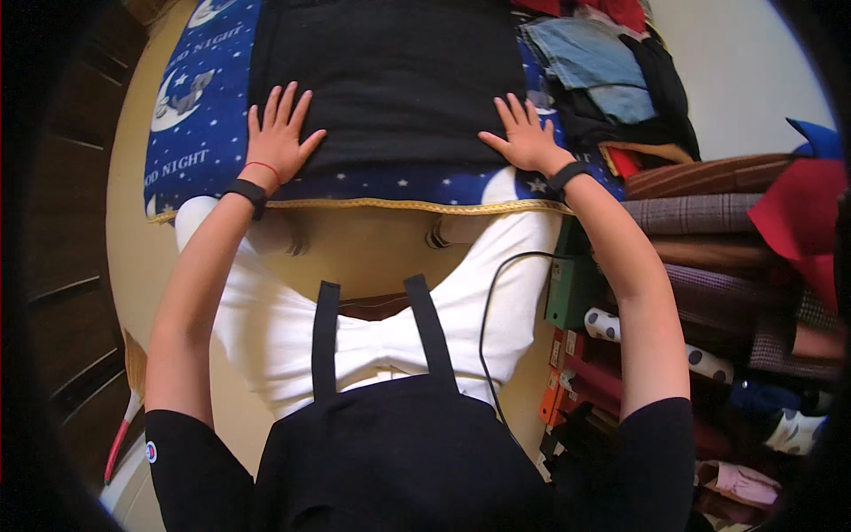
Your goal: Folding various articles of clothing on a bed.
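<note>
A black cloth (399,86) lies spread over a blue cloth printed with moons, stars and cats (193,139), which has a gold braided trim (412,206) along its near edge. My left hand (279,136) rests palm down on the black cloth's left side, fingers spread, with a red string and a dark band at the wrist. Near the black cloth's right edge, my right hand (525,136) also lies flat, its fingers apart and a black band on the wrist. Neither hand holds anything.
Folded blue denim (585,53) and dark clothes lie at the back right. Fabric rolls (691,214) are stacked on the right, beside a green box (565,292). A black cable (485,319) crosses my right leg. At lower left stands a broom (126,412) with a red handle.
</note>
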The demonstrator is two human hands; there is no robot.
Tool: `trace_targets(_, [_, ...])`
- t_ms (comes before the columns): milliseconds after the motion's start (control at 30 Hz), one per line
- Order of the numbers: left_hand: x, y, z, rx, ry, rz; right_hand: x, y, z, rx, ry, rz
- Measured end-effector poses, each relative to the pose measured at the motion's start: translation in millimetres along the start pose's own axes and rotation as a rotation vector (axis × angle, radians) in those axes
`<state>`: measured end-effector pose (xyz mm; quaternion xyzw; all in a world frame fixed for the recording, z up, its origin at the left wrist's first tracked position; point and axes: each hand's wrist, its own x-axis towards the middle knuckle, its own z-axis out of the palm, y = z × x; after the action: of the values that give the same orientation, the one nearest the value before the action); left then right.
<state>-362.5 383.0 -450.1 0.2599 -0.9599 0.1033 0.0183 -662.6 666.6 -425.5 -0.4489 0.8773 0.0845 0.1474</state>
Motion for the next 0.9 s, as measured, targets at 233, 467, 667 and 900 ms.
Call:
trace_targets(233, [3,8,-5,0.047,-0.073,-0.013,-5,28,-23,-0.301,0.115,-0.232])
trace_targets(467, [1,8,-3,0.016,-0.029,-0.014,-17,39,7,-0.12,0.632,-0.49])
trace_targets(667, [2,8,-3,0.028,-0.041,-0.02,-21,32,13,-0.024,0.695,-0.377])
trace_targets(900, [1,8,0,0.033,-0.006,-0.017,-24,24,16,0.0,0.755,-0.258])
